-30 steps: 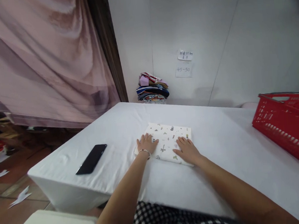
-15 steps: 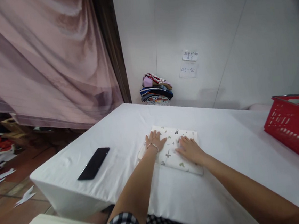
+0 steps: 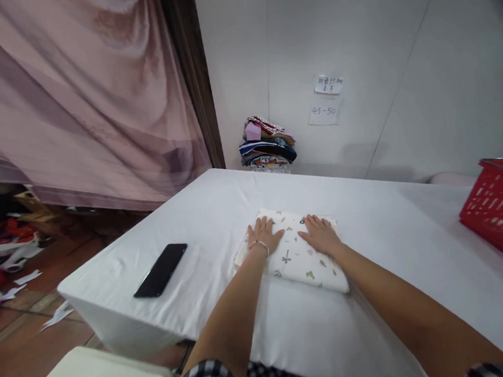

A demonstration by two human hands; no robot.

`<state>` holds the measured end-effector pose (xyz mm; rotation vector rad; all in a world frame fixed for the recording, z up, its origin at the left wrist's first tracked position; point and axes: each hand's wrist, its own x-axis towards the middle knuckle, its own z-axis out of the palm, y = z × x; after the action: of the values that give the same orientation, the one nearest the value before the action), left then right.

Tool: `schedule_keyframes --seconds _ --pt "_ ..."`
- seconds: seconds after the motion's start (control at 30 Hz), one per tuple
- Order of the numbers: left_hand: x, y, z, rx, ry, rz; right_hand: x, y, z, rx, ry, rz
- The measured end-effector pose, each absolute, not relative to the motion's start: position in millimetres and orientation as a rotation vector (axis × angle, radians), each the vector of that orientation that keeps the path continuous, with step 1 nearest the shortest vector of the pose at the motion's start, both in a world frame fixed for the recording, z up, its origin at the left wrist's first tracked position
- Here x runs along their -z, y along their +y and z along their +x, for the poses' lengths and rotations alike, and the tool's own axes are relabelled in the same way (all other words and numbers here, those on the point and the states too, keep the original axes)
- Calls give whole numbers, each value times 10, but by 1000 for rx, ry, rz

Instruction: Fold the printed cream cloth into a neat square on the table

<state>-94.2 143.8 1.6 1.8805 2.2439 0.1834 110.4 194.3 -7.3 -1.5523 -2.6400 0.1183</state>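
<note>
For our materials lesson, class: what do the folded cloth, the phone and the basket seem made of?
Cloth: fabric, perhaps cotton; matt, printed, soft-edged.
Phone: probably glass-fronted; smooth, flat and black.
Basket: likely moulded plastic; smooth-looking, evenly red and slotted.

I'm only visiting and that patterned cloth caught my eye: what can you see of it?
The cloth looks like soft white fabric, printed with small scattered motifs, some greyish, some green. Folded into a rough rectangle, it lies flat and slightly askew on the white-covered table. The left hand and right hand rest on it, fingers spread, hiding some print.
</note>
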Motion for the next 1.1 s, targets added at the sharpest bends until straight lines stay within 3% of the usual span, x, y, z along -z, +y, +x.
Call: schedule_keyframes --seconds 0.3,0.47,0.6,0.93,1.1 --pt "-196 1335 -1246 -287 2218 1758 -109 1655 1339 -289 -2443 -1561" --pt "-127 1021 -1452 -408 2419 1667 181 1131 1708 -707 -1907 -1581" --pt "-132 919 -1396 -457 2445 1530 261 830 1701 -862 -1747 -1553" --pt "-202 255 -1120 -366 2385 1559 141 1013 1895 -724 -1858 -1577" --pt "-300 62 -1083 -379 2408 1611 -37 899 1836 -250 -2228 -1432"
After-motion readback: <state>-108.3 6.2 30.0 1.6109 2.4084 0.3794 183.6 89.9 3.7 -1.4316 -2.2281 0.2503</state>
